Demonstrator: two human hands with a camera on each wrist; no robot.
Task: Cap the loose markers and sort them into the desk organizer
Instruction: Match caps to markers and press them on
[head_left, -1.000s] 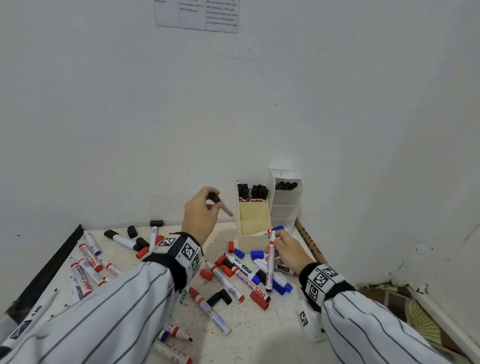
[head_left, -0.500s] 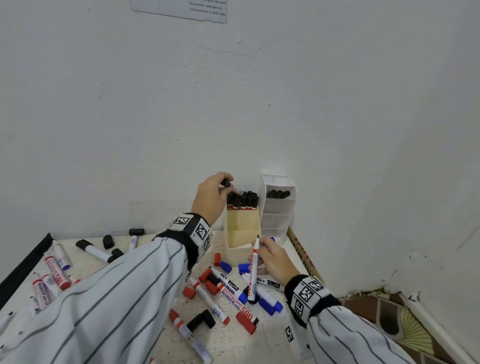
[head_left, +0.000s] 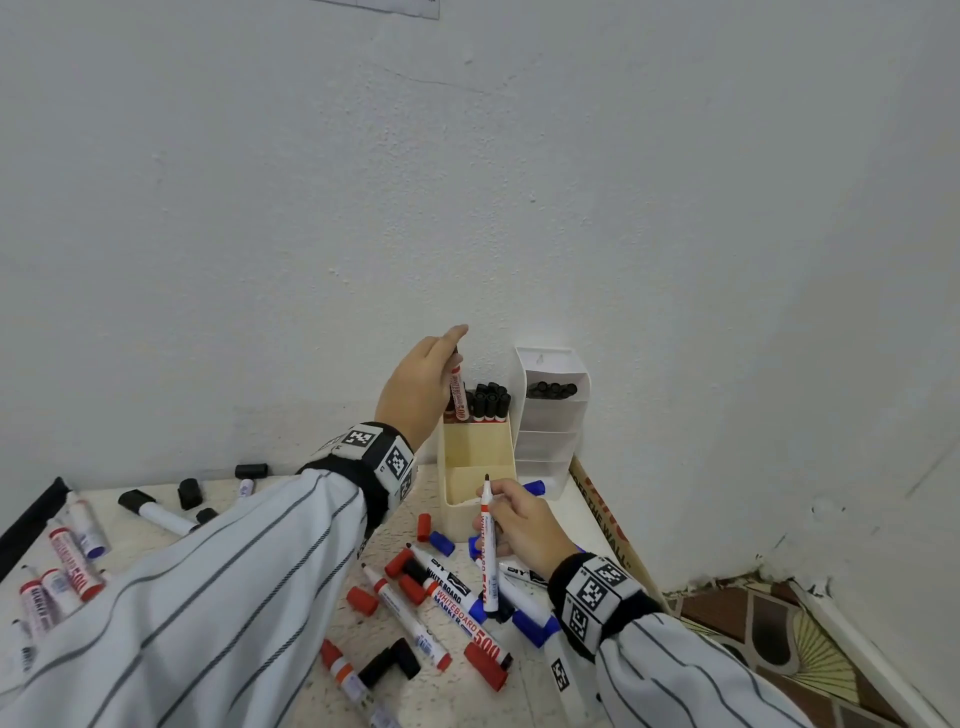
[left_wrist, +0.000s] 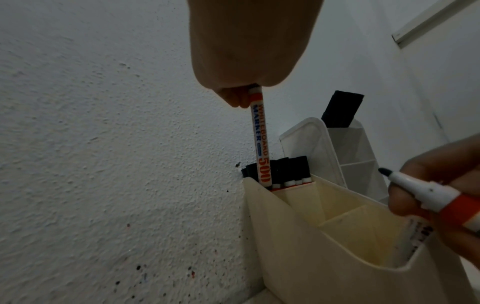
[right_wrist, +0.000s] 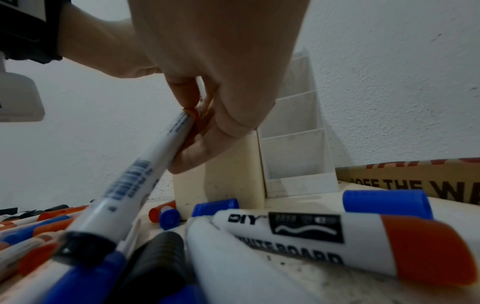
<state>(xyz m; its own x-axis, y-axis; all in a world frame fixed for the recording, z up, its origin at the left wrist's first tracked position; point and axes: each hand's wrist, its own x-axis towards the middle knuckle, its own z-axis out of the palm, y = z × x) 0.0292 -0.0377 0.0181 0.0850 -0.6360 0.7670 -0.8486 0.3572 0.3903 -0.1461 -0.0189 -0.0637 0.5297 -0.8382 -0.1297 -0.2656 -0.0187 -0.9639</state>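
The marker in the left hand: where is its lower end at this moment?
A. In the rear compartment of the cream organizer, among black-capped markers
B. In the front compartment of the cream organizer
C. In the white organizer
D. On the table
A: the left hand holds the marker upright, its lower end among the black-capped markers at the rear of the cream organizer.

Left hand (left_wrist: 249, 51): fingertips hide the cap end of its marker (left_wrist: 261, 142); the lower end is sunk behind the cream organizer's (head_left: 475, 462) wall.
Right hand (head_left: 524, 525): palm side unseen from the head view.
Capped markers (head_left: 491, 400) in the rear compartment: barrels hidden, count unclear.
Paper (head_left: 384, 5) on the wall: cut off by the top edge.
Cardboard (right_wrist: 415, 183): lettering cut off at the right edge.
Foreground markers (right_wrist: 337, 242) in the right wrist view: blurred.
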